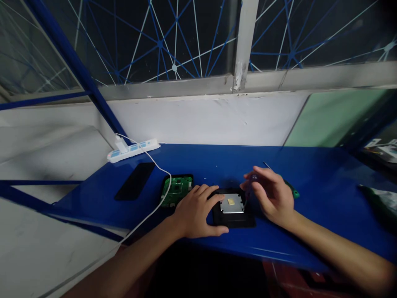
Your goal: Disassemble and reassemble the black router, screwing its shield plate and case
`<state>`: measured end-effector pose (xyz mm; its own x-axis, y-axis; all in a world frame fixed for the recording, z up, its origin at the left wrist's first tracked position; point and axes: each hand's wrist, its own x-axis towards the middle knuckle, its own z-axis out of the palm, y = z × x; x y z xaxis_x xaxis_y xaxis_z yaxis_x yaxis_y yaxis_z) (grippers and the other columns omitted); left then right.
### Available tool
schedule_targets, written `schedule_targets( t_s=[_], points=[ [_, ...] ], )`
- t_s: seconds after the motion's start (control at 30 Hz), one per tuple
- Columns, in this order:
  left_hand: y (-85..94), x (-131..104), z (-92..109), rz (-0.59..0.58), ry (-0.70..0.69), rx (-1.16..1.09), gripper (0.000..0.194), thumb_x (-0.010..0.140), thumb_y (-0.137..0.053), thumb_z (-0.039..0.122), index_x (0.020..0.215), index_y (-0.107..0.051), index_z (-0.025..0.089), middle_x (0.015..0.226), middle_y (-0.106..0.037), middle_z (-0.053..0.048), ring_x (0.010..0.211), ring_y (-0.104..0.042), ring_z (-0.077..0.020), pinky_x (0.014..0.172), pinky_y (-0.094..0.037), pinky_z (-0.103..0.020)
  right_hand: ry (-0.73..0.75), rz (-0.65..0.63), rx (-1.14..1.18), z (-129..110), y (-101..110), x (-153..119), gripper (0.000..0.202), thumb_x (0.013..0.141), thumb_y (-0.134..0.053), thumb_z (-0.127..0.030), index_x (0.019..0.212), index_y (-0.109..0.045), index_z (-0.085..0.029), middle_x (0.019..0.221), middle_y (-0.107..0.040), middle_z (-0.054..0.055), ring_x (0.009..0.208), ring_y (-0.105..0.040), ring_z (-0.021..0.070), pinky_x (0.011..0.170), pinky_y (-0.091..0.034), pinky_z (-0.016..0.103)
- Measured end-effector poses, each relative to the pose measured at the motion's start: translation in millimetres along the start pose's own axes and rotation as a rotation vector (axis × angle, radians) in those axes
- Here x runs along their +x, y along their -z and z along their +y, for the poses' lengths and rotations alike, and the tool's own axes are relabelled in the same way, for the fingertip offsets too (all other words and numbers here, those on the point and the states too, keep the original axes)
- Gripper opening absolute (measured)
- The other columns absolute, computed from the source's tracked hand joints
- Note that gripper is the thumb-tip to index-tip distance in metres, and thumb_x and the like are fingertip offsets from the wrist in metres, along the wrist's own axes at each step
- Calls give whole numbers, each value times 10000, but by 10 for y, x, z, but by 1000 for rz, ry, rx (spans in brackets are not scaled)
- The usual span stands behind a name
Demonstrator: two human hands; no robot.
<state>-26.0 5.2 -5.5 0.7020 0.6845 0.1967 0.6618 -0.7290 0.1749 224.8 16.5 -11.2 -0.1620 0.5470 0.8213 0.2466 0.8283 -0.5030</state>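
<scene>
A black square casing lies on the blue table, with a silver metal plate inside it and a small yellowish pad on the plate. My left hand rests with spread fingers on the casing's left side. At its right side, my right hand has its fingers closed round a small screwdriver with a purplish handle. The thin shaft points down to the plate's right edge; its tip is too small to make out. Left of my left hand sits another black casing holding a green circuit board.
A white cable crosses the left of the blue table from a white power strip. A black flat panel lies nearby. Behind my right hand are a green-handled tool and a thin rod. A plastic bag lies far right.
</scene>
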Motion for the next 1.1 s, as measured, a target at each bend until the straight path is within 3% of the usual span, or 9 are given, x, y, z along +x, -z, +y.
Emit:
schedule_targets(
  t_s=[0.17, 0.27, 0.37, 0.5, 0.7, 0.9, 1.1],
  points=[
    [5, 4, 5, -22, 10, 9, 782, 730, -722, 679, 1328, -561, 201, 1454, -516, -157, 1240, -518, -356, 1042, -405, -541, 81, 11, -74, 37, 49, 21, 457, 862, -689, -130, 1278, -595, -293, 917, -600, 26, 774, -659, 183, 651, -574, 366],
    [-7, -2, 3, -14, 11, 14, 780, 735, -708, 695, 1325, -565, 204, 1461, -511, -153, 1249, -512, -354, 1048, -403, -538, 96, -32, -55, -9, 89, 39, 338, 956, -545, -176, 1279, -609, -249, 996, -628, 65, 837, -686, 198, 703, -576, 393],
    [-24, -5, -4, 4, 5, 11, 787, 727, -712, 701, 1319, -570, 203, 1449, -522, -147, 1227, -527, -346, 1039, -412, -523, 39, -73, -62, -73, 102, 37, 420, 996, -397, -115, 1368, -560, -222, 1150, -671, 106, 934, -711, 204, 775, -579, 400],
    [-46, -4, -15, 27, -1, 5, 790, 721, -703, 717, 1311, -575, 208, 1436, -531, -140, 1199, -539, -346, 1020, -424, -520, -7, -60, -65, -97, 80, 19, 530, 939, -519, -44, 1428, -511, -249, 1108, -694, 77, 876, -716, 180, 729, -581, 353],
    [-56, -10, -27, 24, -2, 0, 792, 725, -707, 709, 1325, -567, 211, 1440, -525, -143, 1214, -527, -361, 1023, -420, -539, 91, -23, -43, -59, 69, 16, 506, 815, -728, -59, 1263, -629, -274, 884, -601, 20, 755, -631, 174, 634, -526, 350],
    [-60, -7, -35, 27, -16, 4, 773, 730, -701, 702, 1306, -572, 203, 1434, -528, -144, 1206, -531, -354, 1023, -422, -538, 27, -103, -59, -148, 82, 38, 470, 975, -430, -97, 1413, -529, -233, 1127, -664, 98, 942, -696, 208, 790, -566, 405],
    [-62, 3, -44, 17, -17, 0, 775, 733, -697, 697, 1318, -563, 206, 1431, -532, -146, 1206, -532, -358, 1017, -423, -541, -13, -64, -107, -144, 71, 25, 575, 933, -523, -42, 1458, -486, -275, 1138, -692, 68, 895, -727, 182, 784, -582, 364]
  ],
)
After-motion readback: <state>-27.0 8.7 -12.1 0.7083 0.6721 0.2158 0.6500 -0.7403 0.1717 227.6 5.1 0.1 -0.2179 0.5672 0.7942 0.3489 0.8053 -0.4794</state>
